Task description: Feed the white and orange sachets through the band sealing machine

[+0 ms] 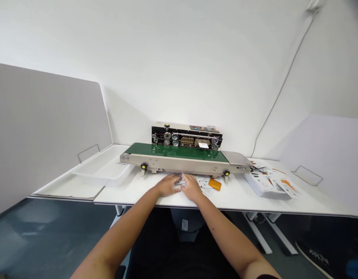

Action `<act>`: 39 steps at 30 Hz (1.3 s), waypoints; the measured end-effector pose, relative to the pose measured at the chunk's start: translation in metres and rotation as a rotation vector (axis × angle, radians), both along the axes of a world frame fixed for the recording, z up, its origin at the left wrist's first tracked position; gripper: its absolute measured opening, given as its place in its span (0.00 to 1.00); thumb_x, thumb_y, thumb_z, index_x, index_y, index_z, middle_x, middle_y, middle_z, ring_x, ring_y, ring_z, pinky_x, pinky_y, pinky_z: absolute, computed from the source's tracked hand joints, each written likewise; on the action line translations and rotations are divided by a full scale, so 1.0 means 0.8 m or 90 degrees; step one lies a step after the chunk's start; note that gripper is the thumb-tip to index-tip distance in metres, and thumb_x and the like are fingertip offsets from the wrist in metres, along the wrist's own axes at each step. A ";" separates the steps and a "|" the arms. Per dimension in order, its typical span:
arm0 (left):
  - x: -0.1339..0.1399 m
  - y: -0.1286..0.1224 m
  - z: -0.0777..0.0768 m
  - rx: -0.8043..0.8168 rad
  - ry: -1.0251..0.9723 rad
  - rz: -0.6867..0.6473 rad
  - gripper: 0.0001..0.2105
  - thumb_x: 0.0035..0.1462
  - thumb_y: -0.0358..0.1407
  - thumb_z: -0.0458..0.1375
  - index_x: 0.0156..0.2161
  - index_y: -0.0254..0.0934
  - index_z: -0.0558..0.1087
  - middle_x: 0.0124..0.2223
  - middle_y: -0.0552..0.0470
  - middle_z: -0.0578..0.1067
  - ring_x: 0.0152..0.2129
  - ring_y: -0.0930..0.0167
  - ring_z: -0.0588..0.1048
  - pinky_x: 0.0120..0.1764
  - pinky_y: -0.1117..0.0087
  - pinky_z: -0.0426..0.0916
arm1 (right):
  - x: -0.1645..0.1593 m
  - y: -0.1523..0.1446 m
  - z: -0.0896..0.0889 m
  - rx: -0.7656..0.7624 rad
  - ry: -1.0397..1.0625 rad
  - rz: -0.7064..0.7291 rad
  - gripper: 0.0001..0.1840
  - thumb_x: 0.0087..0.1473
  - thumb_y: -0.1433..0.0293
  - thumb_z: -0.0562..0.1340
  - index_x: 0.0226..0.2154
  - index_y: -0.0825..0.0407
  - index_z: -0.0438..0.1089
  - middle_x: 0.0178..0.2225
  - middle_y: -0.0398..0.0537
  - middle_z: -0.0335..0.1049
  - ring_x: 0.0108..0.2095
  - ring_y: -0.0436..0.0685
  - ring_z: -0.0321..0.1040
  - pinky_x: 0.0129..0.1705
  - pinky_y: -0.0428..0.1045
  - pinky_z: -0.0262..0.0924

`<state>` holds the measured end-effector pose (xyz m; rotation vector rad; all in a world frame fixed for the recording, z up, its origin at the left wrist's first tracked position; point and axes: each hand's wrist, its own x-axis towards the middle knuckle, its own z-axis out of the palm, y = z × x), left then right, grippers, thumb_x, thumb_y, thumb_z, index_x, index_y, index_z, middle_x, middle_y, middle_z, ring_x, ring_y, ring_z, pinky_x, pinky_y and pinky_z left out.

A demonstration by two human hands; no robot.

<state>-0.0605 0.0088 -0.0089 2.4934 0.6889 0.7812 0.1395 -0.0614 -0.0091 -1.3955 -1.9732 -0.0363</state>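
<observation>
Floor (51, 236): dull blue-grey down here at the near side, and what looks like a dark shoe (315, 257) is cut off at the near right.
Worktop (231, 200): here it is, white and broad, its near edge running left to right.
Hands: left hand (168, 185) and right hand (192, 187) close together just past that edge, fingers loosely bent, both at one small pale packet; how tightly either grips, I cannot tell.
Packet (181, 182): right there between the fingers, mostly covered; its ends are hidden, so no reading its long axis or which way it points.
Slips (207, 190): printed papers just right of the right hand, wording too small to make out.
Orange piece (215, 184): flat beside the slips, long axis slanting from far left to near right.
Containers: pale tray (112, 180) on the left; white bin (256, 187) on the right, heaped with printed papers (276, 181) hiding its inside.
Machine: green belt (179, 152) stretching left to right, black roller unit (187, 138) behind.
Room: grey panel (45, 124) left, white wall (179, 58) farthest, cable (286, 77) slanting down at right.
</observation>
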 end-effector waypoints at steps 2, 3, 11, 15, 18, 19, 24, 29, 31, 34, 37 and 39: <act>0.001 -0.001 0.001 0.023 0.019 0.012 0.28 0.50 0.43 0.68 0.57 0.41 0.72 0.56 0.41 0.74 0.56 0.55 0.68 0.60 0.56 0.59 | -0.007 0.001 -0.011 -0.033 -0.033 -0.037 0.25 0.54 0.68 0.64 0.55 0.51 0.68 0.54 0.57 0.69 0.55 0.65 0.62 0.60 0.61 0.53; 0.001 -0.002 0.002 0.034 0.018 0.012 0.27 0.50 0.41 0.67 0.56 0.40 0.72 0.54 0.41 0.75 0.54 0.56 0.70 0.59 0.57 0.60 | -0.007 0.002 -0.013 -0.044 -0.044 -0.041 0.23 0.54 0.68 0.64 0.53 0.51 0.69 0.53 0.56 0.70 0.54 0.65 0.63 0.60 0.60 0.53; 0.004 -0.007 0.012 0.038 -0.012 -0.024 0.22 0.51 0.38 0.66 0.53 0.40 0.73 0.52 0.43 0.76 0.51 0.58 0.71 0.56 0.59 0.61 | 0.008 -0.006 -0.002 -0.031 0.005 0.037 0.21 0.58 0.77 0.58 0.52 0.47 0.73 0.50 0.49 0.74 0.52 0.59 0.66 0.57 0.55 0.58; 0.004 -0.006 0.015 0.024 -0.018 -0.006 0.14 0.55 0.33 0.62 0.48 0.41 0.75 0.46 0.46 0.78 0.45 0.61 0.73 0.53 0.62 0.64 | 0.008 -0.007 -0.001 -0.019 0.056 0.056 0.19 0.60 0.75 0.58 0.49 0.42 0.76 0.48 0.45 0.76 0.50 0.58 0.69 0.57 0.55 0.59; 0.001 -0.002 0.017 0.029 -0.015 -0.009 0.13 0.52 0.28 0.61 0.44 0.41 0.76 0.43 0.48 0.78 0.43 0.62 0.73 0.50 0.62 0.65 | 0.006 -0.005 -0.001 -0.036 0.049 0.105 0.21 0.61 0.75 0.57 0.51 0.41 0.75 0.50 0.43 0.76 0.51 0.57 0.69 0.57 0.54 0.60; 0.000 -0.001 0.017 0.039 -0.017 -0.012 0.13 0.52 0.27 0.61 0.43 0.40 0.77 0.42 0.48 0.78 0.42 0.62 0.73 0.50 0.62 0.65 | 0.006 -0.005 -0.002 -0.041 0.043 0.109 0.22 0.60 0.76 0.57 0.52 0.41 0.74 0.50 0.43 0.75 0.51 0.56 0.69 0.57 0.53 0.60; -0.002 0.006 0.015 0.067 -0.040 -0.018 0.04 0.53 0.32 0.65 0.36 0.38 0.78 0.37 0.47 0.78 0.38 0.62 0.74 0.47 0.61 0.66 | 0.006 -0.005 -0.005 -0.055 0.023 0.037 0.24 0.57 0.80 0.57 0.52 0.43 0.74 0.49 0.46 0.76 0.51 0.58 0.69 0.56 0.53 0.60; -0.006 0.005 0.022 0.064 -0.116 0.021 0.11 0.61 0.41 0.59 0.35 0.37 0.79 0.36 0.46 0.76 0.35 0.66 0.73 0.42 0.65 0.67 | 0.005 -0.006 -0.005 -0.009 0.027 0.031 0.25 0.56 0.76 0.61 0.57 0.48 0.70 0.55 0.51 0.71 0.56 0.61 0.64 0.61 0.56 0.56; -0.008 0.004 0.024 0.053 -0.135 0.059 0.12 0.63 0.42 0.57 0.35 0.37 0.78 0.35 0.46 0.75 0.34 0.67 0.72 0.40 0.67 0.67 | 0.005 -0.007 -0.004 0.029 0.051 0.044 0.27 0.56 0.70 0.64 0.58 0.50 0.68 0.57 0.53 0.68 0.58 0.62 0.61 0.62 0.58 0.53; -0.008 0.001 0.022 0.003 -0.140 0.079 0.12 0.61 0.44 0.58 0.34 0.37 0.76 0.34 0.48 0.74 0.32 0.68 0.72 0.38 0.69 0.67 | 0.008 -0.006 -0.001 0.050 0.094 0.072 0.20 0.60 0.68 0.61 0.55 0.49 0.71 0.51 0.52 0.73 0.55 0.61 0.62 0.60 0.57 0.56; -0.005 -0.004 0.017 -0.124 -0.160 0.066 0.14 0.59 0.46 0.60 0.43 0.37 0.75 0.35 0.51 0.73 0.28 0.71 0.72 0.33 0.71 0.67 | 0.013 -0.007 0.002 0.065 0.147 0.067 0.15 0.63 0.71 0.57 0.48 0.46 0.76 0.42 0.48 0.76 0.48 0.60 0.64 0.54 0.55 0.59; -0.003 -0.008 0.015 -0.190 -0.171 0.036 0.21 0.60 0.46 0.59 0.55 0.39 0.69 0.38 0.51 0.73 0.26 0.72 0.72 0.30 0.72 0.68 | 0.014 -0.008 0.004 0.078 0.175 0.057 0.14 0.63 0.71 0.57 0.45 0.46 0.77 0.41 0.48 0.76 0.46 0.60 0.64 0.52 0.54 0.59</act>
